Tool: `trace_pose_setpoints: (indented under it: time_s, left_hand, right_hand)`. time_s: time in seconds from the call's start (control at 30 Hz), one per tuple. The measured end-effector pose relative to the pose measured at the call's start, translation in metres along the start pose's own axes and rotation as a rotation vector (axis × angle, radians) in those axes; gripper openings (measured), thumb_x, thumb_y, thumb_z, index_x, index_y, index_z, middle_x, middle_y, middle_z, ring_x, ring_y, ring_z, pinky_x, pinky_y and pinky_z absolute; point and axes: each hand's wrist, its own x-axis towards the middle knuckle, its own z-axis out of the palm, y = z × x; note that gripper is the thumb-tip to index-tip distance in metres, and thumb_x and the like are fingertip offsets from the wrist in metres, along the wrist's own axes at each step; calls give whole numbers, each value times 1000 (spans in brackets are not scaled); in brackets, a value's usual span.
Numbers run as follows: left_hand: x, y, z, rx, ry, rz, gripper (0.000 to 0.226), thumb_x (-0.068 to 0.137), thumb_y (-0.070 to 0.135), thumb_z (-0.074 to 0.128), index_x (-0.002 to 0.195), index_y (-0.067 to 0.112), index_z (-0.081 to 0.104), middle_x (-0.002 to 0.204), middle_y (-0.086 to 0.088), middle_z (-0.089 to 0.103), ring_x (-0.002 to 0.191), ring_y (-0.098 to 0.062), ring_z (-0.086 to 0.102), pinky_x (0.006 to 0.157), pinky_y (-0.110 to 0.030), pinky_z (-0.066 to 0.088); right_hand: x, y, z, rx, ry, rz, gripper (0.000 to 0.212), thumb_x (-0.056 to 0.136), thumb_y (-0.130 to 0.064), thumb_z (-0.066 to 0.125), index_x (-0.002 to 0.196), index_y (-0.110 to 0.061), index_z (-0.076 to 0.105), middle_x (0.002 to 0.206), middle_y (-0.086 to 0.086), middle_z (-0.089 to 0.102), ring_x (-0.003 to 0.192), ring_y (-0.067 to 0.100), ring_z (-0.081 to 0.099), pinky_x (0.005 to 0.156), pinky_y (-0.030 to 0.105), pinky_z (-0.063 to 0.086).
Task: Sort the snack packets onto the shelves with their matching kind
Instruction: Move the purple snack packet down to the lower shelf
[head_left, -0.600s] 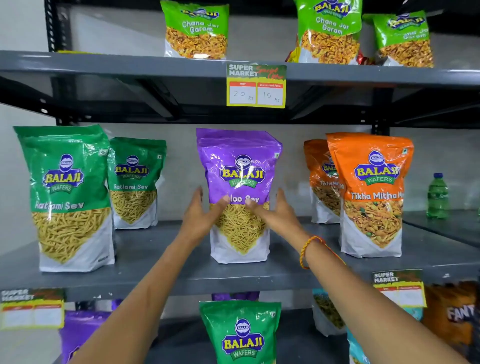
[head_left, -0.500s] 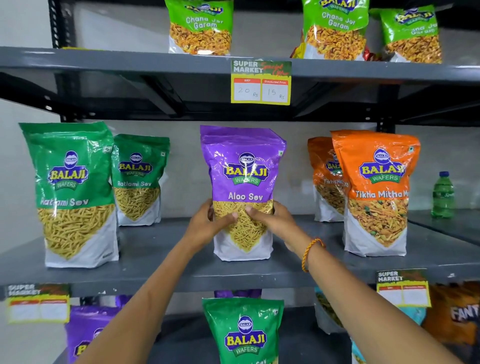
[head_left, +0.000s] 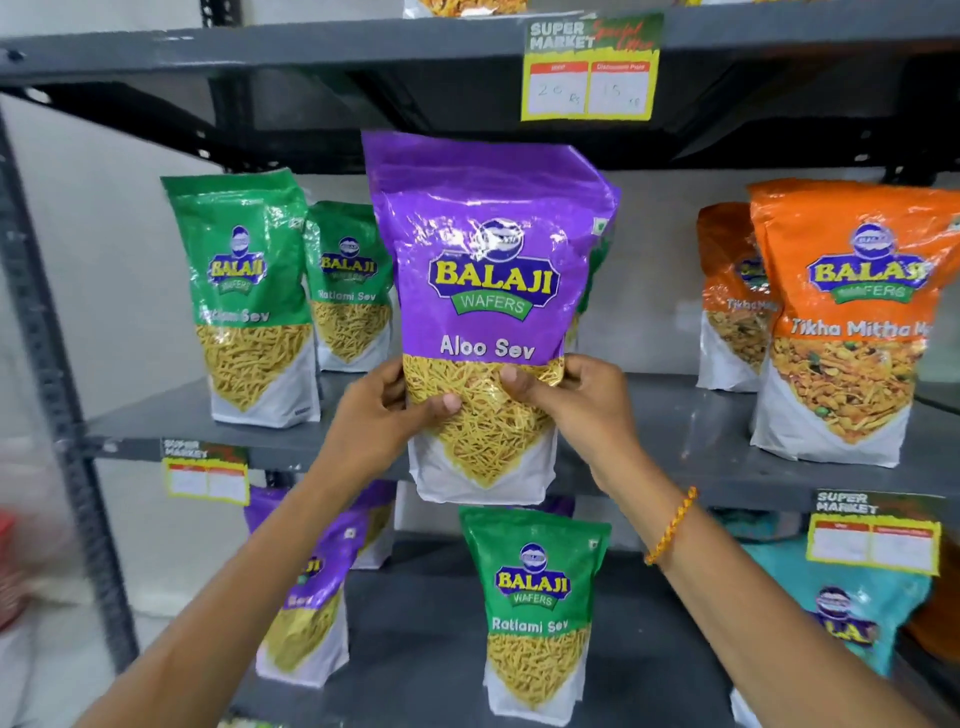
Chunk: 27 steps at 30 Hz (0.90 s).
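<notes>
A purple Aloo Sev packet (head_left: 483, 249) hangs upright in front of the middle shelf (head_left: 691, 447), lifted off it. My left hand (head_left: 382, 415) grips its lower left side and my right hand (head_left: 576, 400) its lower right side, thumbs on the front. Two green Ratlami Sev packets (head_left: 249, 301) stand at the shelf's left, one behind the other. Two orange Tikha Mitha packets (head_left: 852, 322) stand at its right. On the lower shelf stand a green Ratlami Sev packet (head_left: 535, 608) and purple packets (head_left: 311, 587).
A yellow price tag (head_left: 589, 73) hangs from the upper shelf edge (head_left: 260, 47), and two more tags (head_left: 205, 475) hang from the middle shelf edge. A teal packet (head_left: 841, 608) sits at the lower right. A dark upright post (head_left: 47, 364) frames the rack's left side.
Both hands closed on the purple Aloo Sev packet and lifted it off the middle shelf toward me. My view has come closer and dropped lower.
</notes>
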Motion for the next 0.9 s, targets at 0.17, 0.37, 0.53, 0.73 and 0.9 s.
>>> trace_pose_setpoints:
  time_s: [0.17, 0.37, 0.53, 0.73, 0.9]
  left_hand:
    - [-76, 12, -20, 49, 109, -35, 40, 63, 15, 78, 99, 20, 62, 81, 14, 76, 83, -3, 68, 68, -13, 52]
    - [-171, -23, -42, 94, 230, -217, 55, 43, 32, 81, 95, 24, 65, 89, 7, 77, 85, -13, 69, 74, -25, 58]
    - [-215, -77, -55, 85, 232, -415, 67, 40, 38, 87, 100, 20, 64, 94, 0, 76, 88, -18, 69, 76, -33, 57]
    - [-199, -165, -63, 141, 175, -603, 71, 40, 45, 87, 102, 28, 58, 89, 13, 76, 90, -10, 69, 76, -31, 55]
    - [-162, -233, -65, 297, 165, -591, 56, 56, 27, 83, 101, 40, 51, 104, 3, 69, 98, -20, 63, 85, -43, 53]
  right_hand:
    - [-53, -4, 22, 58, -142, -11, 33, 54, -41, 81, 75, -16, 71, 79, 6, 76, 80, 24, 72, 77, 52, 57]
    - [-124, 41, 49, 146, -321, 93, 43, 45, -50, 79, 78, -24, 72, 76, 1, 77, 75, 21, 72, 72, 51, 58]
    - [-155, 109, 77, 161, -423, 240, 21, 56, -19, 84, 71, -27, 72, 65, -12, 74, 70, 16, 68, 65, 32, 55]
    - [-141, 191, 105, 101, -402, 442, 24, 58, -10, 82, 72, -24, 69, 76, -2, 71, 62, -3, 66, 57, 12, 51]
    - [-114, 260, 132, 68, -259, 565, 26, 55, -16, 84, 77, -20, 71, 88, 10, 74, 78, 18, 69, 74, 34, 55]
